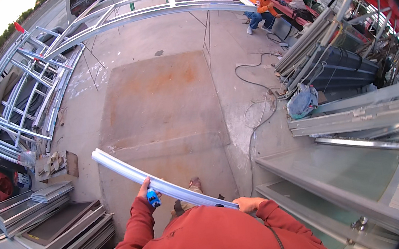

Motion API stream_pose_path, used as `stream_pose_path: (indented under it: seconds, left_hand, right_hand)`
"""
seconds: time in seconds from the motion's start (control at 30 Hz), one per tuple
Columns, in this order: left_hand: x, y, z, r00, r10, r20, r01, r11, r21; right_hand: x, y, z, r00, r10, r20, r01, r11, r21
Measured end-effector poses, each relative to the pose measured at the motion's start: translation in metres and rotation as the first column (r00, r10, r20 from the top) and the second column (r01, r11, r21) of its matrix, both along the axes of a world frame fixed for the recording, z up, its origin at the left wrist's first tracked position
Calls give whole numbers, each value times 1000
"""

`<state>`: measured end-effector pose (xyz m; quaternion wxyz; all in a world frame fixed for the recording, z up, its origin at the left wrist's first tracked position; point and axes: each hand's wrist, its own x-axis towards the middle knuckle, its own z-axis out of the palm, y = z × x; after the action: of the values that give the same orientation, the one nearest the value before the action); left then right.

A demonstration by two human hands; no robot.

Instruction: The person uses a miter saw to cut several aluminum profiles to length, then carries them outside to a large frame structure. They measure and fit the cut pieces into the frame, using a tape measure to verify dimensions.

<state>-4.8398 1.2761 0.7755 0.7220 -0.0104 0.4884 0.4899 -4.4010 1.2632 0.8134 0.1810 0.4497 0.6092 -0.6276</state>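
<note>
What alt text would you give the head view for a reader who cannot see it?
A person in red sleeves holds a long pale metal strip across their body, left hand also gripping a small blue tool, right hand near its other end. Around them lie a concrete yard, stacked grey metal frames and silver lattice frames.

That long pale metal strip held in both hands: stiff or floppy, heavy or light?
The long pale metal strip looks fairly stiff, spanning left hand to right hand without sagging. Probably light, since its far end sticks out unsupported. Likely unwieldy to swing.
</note>
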Motion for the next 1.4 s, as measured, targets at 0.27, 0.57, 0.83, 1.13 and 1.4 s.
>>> stream_pose_path:
  seconds: [0.27, 0.57, 0.83, 1.13, 1.4]
  left_hand:
    - [50, 285, 45, 951, -304, -64, 308, 947, 85]
    - [128, 523, 15, 905, -419, -77, 426, 886, 185]
    - [177, 663, 45, 961, -272, -53, 277, 935, 220]
    - [236, 891, 78, 894, -378, -242, 447, 799, 403]
    - [372, 1088, 144, 805, -538, -251, 569, 578, 584]
  right_hand:
    - [21, 146, 2, 944, -330, -22, 331, 939, 96]
    - [83, 379, -44, 916, -396, -62, 400, 890, 218]
    - [125, 585, 25, 970, -245, 5, 228, 907, 354]
    - [171, 781, 45, 939, -341, 39, 288, 845, 450]
    - [239, 878, 78, 751, -644, -147, 637, 648, 417]
